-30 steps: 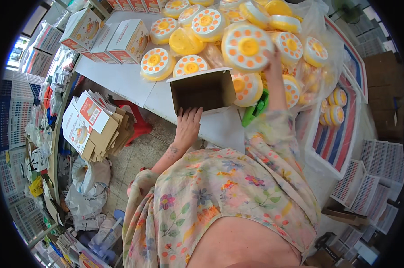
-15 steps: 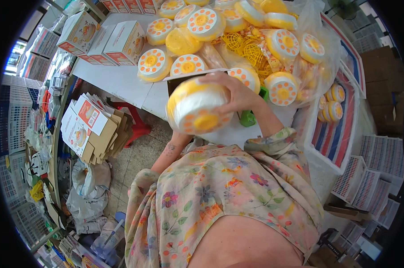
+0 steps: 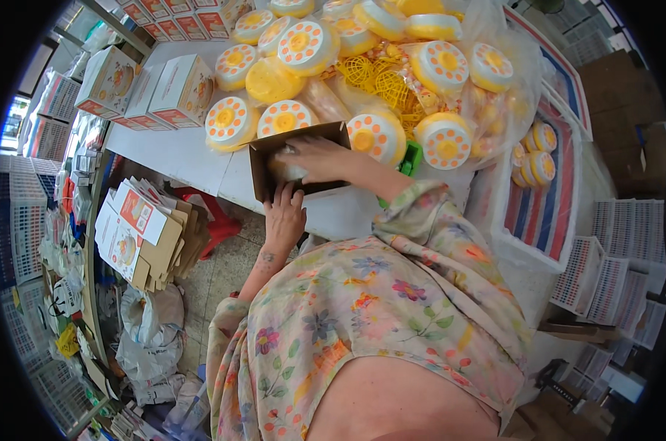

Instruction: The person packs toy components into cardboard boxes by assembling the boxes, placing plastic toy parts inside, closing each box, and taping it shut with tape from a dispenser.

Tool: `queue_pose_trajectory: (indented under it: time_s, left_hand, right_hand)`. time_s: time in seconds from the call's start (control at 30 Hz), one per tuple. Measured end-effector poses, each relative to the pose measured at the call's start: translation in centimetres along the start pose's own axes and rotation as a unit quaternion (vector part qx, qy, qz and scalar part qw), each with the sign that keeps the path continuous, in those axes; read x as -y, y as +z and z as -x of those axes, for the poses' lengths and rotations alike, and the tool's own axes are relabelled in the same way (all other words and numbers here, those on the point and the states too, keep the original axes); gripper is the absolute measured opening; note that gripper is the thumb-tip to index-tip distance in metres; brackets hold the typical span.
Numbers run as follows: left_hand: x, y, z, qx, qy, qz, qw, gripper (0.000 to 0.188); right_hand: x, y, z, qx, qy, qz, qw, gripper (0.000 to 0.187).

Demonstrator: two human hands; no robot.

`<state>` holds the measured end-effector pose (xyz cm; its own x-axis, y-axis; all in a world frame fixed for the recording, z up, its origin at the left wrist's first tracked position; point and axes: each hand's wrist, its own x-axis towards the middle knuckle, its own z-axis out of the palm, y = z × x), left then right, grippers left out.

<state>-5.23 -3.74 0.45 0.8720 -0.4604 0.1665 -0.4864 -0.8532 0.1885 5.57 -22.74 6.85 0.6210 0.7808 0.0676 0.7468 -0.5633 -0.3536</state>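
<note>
An open cardboard box, brown inside, stands at the table's near edge. Down inside it sits a plastic-wrapped yellow-and-white round container, mostly hidden by my hand and the box walls. My right hand reaches in from the right, its fingers stretched out over the wrapped container. At the near wall, my left hand grips the box's rim with its fingertips at the edge. Just beyond the box lie more wrapped round containers with orange dots on white bases. A green plastic piece is right of my right wrist.
Printed cartons line the table's far left. Yellow mesh baskets lie among the bagged containers. Flattened cartons are stacked at left, near a red stool. A foam-walled bin with striped lining stands at right.
The wrapped round container has gone from my hands above the table down into the open box. My left hand has come up to the box's near rim. The whole view has shifted slightly.
</note>
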Motion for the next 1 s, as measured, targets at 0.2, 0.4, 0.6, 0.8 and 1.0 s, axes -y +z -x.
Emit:
queue_pose_trajectory:
  time_s: [0.2, 0.4, 0.6, 0.8, 1.0]
  left_hand:
    - [-0.3, -0.3, -1.0, 0.060, -0.082, 0.018, 0.995, 0.050]
    - [-0.4, -0.8, -1.2, 0.034, -0.065, 0.038, 0.997, 0.050]
    - [-0.8, -1.1, -1.1, 0.068, -0.099, 0.044, 0.992, 0.043]
    - [-0.3, -1.0, -1.2, 0.096, -0.097, 0.038, 0.990, 0.039]
    - [0.3, -1.7, -4.7, 0.198, -0.179, 0.202, 0.942, 0.053]
  right_hand:
    - [-5.1, -10.1, 7.5, 0.098, 0.103, -0.384, 0.913, 0.033]
    - [-22.0, -0.6, 15.9, -0.215, 0.431, 0.141, 0.865, 0.040]
    - [-25.5, 0.2, 17.0, -0.186, 0.475, 0.253, 0.822, 0.038]
    - [-20.6, -8.4, 20.1, -0.321, 0.380, -0.400, 0.770, 0.053]
    - [-7.0, -12.1, 19.1, -0.204, 0.124, -0.534, 0.811, 0.054]
